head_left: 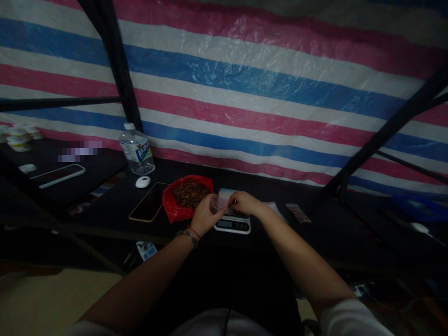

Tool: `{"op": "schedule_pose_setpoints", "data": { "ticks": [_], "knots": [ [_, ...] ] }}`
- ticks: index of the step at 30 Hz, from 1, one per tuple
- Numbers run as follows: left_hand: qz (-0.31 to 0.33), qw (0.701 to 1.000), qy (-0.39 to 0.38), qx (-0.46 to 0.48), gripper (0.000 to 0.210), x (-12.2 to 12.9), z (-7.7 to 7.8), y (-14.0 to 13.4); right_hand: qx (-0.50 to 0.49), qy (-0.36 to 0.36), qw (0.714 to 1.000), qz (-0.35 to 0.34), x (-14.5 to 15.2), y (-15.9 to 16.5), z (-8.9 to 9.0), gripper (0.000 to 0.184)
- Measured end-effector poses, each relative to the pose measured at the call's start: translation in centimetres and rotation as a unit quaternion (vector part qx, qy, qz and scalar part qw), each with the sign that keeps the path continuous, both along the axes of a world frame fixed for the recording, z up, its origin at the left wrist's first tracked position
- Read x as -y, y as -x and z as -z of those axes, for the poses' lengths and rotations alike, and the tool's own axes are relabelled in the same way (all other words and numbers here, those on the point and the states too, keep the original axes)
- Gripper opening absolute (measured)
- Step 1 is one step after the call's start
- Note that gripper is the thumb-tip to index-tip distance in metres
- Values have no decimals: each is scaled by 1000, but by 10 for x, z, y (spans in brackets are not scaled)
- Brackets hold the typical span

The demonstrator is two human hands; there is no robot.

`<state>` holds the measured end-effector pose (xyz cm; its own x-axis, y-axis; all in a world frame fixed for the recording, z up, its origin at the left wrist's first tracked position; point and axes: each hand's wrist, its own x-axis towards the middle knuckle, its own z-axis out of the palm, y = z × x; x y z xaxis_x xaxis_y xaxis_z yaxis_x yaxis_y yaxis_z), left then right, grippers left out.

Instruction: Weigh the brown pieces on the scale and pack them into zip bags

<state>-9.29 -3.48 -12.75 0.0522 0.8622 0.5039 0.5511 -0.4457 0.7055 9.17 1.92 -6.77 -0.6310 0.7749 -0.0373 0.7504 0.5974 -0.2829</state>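
White shirt (224, 324) nearest, at the bottom edge; past it, the dark tabletop (329, 228). Left hand (205, 214) with fingers closed round a clear plastic piece (220, 202), held over the scale (232, 226) — right hand (247, 204) just beside it, fingers bent inward, impossible to tell whether grasping anything. Just to the left, an open red bag (169, 205) of brown bits (191, 193); farther left, a phone (149, 205), a white oval object (143, 182) and a labelled bottle (138, 151). Well right of the scale, a small packet (297, 213).
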Motion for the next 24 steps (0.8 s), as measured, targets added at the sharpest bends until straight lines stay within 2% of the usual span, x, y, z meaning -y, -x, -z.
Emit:
{"op": "schedule_pose_setpoints", "data": {
  "ticks": [2, 6, 8, 13, 24],
  "knots": [
    [1, 1000, 2, 3, 40, 0, 0, 0, -1, 0, 1000, -4, 1, -2, -2, 21],
    [10, 1000, -4, 1, 39, -1, 0, 0, -18, 46, 999, -23, 5, -9, -8, 22],
    [11, 1000, -1, -3, 39, -1, -1, 0, -15, 46, 998, -34, 7, -12, -10, 26],
    [14, 1000, 0, -14, 40, 0, -1, -1, 8, 44, 999, -23, 6, -10, -12, 23],
    [21, 999, 1, -24, 41, 0, -1, 0, 80, -68, 994, 30, 11, 7, 2, 23]
  ]
}}
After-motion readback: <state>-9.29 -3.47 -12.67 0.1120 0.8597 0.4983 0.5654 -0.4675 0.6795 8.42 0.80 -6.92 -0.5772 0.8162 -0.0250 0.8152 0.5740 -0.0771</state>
